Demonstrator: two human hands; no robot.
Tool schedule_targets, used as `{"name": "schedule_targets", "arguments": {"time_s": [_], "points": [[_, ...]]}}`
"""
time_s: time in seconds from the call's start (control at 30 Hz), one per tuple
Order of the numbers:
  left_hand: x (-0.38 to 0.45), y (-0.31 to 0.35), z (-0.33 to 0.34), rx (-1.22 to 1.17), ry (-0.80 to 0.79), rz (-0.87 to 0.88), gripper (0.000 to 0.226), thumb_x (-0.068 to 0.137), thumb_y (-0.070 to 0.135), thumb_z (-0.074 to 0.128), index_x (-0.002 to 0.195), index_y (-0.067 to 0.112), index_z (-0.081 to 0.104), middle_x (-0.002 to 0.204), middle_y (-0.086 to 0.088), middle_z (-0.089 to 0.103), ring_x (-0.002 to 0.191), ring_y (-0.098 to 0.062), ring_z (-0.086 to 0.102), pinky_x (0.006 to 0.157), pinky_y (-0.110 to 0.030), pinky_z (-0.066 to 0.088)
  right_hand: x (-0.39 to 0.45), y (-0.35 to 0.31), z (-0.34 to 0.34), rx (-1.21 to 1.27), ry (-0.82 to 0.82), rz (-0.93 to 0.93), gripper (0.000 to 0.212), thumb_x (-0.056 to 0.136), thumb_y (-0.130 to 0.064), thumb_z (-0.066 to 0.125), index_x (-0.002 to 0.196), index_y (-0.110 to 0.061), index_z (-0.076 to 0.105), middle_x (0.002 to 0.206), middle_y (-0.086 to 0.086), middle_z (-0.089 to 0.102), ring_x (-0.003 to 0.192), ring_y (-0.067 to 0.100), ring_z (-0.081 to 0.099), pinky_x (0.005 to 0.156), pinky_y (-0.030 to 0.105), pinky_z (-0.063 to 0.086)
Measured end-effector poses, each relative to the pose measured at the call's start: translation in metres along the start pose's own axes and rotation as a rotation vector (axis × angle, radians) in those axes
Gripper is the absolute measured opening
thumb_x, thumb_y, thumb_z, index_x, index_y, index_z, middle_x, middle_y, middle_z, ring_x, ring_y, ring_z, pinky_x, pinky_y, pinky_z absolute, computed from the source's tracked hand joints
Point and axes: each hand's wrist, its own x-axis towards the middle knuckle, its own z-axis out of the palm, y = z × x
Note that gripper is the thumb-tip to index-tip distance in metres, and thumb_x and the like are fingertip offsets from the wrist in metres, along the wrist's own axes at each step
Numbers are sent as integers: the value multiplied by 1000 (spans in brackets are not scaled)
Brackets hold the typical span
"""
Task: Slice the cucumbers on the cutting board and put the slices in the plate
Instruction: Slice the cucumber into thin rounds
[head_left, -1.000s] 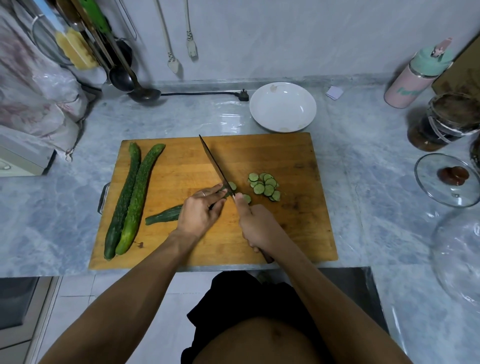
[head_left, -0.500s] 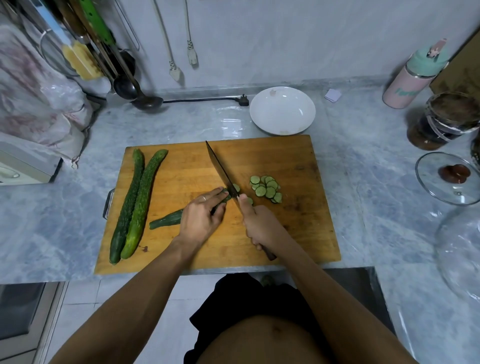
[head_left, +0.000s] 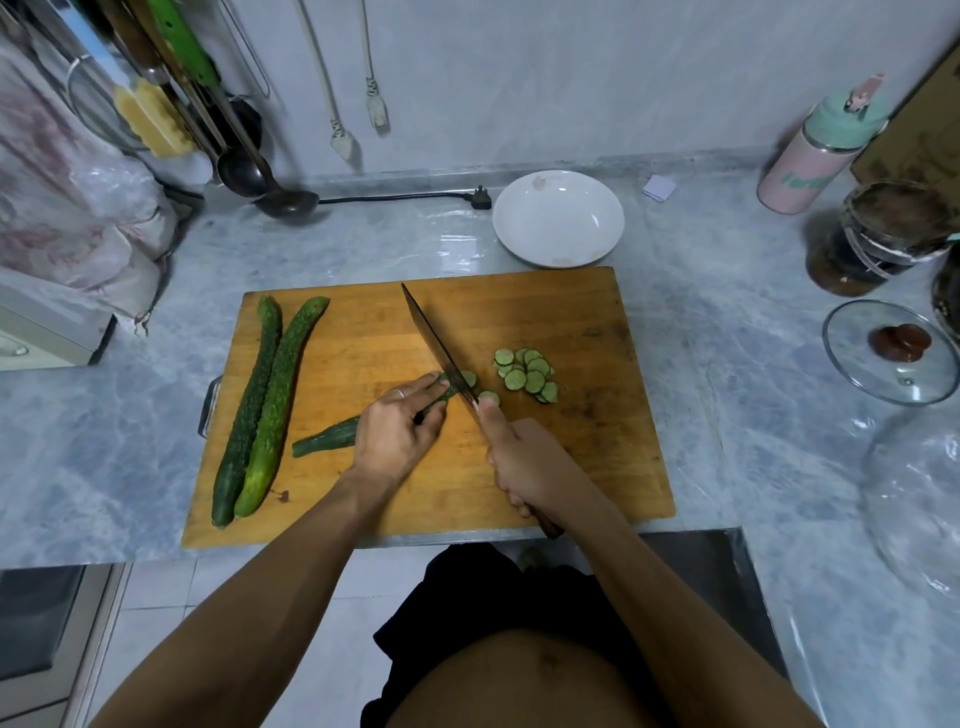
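I see my left hand (head_left: 395, 434) fingers curled over the cut cucumber (head_left: 332, 437) mid-frame, right hand (head_left: 524, 462) gripping the knife (head_left: 439, 348), slices (head_left: 527, 374) piled right of the blade, bare cutting board (head_left: 587, 322) beyond, plate (head_left: 558, 218) just past its top edge.

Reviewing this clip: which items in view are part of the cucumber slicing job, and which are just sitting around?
In use: cutting board, knife, cucumber being cut, two whole cucumbers, slice pile, white plate, left hand, right hand.

Lying about: pink bottle, dark jar, glass lid, ladle, power plug.
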Motion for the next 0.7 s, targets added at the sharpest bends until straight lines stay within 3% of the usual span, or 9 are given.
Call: {"name": "schedule_targets", "arguments": {"time_s": [0.17, 0.33, 0.53, 0.7], "points": [[1, 4, 2, -3, 19, -28, 31, 90, 18, 71, 121, 17, 72, 129, 0, 66, 117, -16, 63, 101, -29, 48, -2, 1, -1, -48, 7, -5, 75, 98, -68, 17, 71, -7, 52, 59, 13, 51, 45, 21, 49, 49, 26, 43], [1, 4, 3, 7, 29, -48, 29, 89, 18, 71, 118, 15, 73, 127, -2, 67, 117, -17, 63, 102, -29, 48, -4, 4, 1, -73, 12, -58, 72, 100, -65, 19, 58, -12, 43, 46, 3, 44, 38, 16, 46, 51, 27, 42], [1, 6, 2, 24, 25, -30, 29, 89, 16, 71, 118, 13, 72, 127, -3, 67, 116, -19, 64, 101, -25, 45, 0, 3, -2, -58, -3, -16, 75, 97, -69, 18, 65, -9, 49, 53, 10, 49, 41, 21, 47, 43, 23, 41], [1, 4, 5, 26, 33, -18, 28, 87, 11, 72, 115, 14, 74, 125, -4, 68, 114, -20, 65, 99, -24, 46, 16, -2, -1, -52, 5, 9, 70, 98, -68, 21, 59, -15, 43, 47, 4, 43, 38, 20, 43, 43, 25, 39]]}}
